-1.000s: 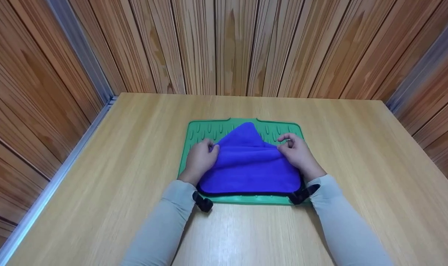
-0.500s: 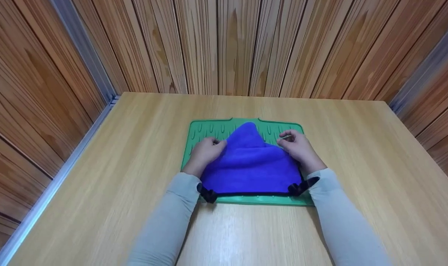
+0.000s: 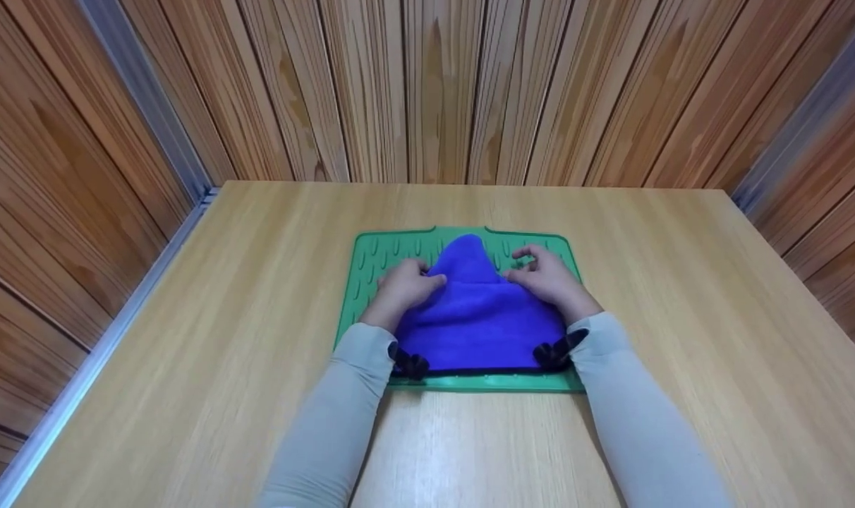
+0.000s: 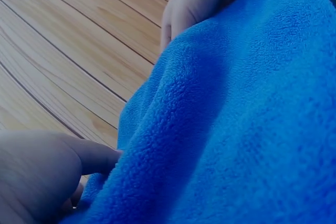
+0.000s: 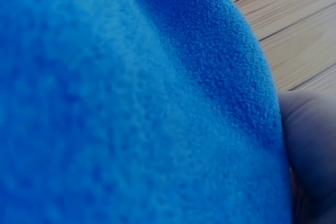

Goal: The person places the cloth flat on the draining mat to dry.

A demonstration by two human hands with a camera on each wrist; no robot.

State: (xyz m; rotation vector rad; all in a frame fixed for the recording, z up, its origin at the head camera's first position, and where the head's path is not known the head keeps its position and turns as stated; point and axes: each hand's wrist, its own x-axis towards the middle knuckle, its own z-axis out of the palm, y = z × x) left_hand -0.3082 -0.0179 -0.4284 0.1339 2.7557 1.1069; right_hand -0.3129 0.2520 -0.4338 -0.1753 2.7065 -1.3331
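Note:
A blue fleecy towel (image 3: 484, 321) with a dark edging along its near side lies over a green mat (image 3: 368, 264) with raised ridges. Its far part stands up in a rounded peak between my hands. My left hand (image 3: 403, 288) pinches the towel's left edge; in the left wrist view its thumb (image 4: 97, 156) presses on the fleece. On the other side, my right hand (image 3: 549, 283) holds the right edge between thumb and curled fingers. The right wrist view is mostly towel (image 5: 131, 119), with only the thumb (image 5: 312, 140) at the edge; the other fingers are hidden.
The mat lies on a pale wooden table (image 3: 258, 296). Wood-plank walls (image 3: 441, 85) stand behind and at both sides, with a metal rail (image 3: 117, 331) along the left. Black straps with small cameras (image 3: 558, 353) sit on both wrists over the sleeves.
Both hands have moved inward along the towel, the left one to the right and the right one to the left. The towel's far peak has become narrower and more rounded.

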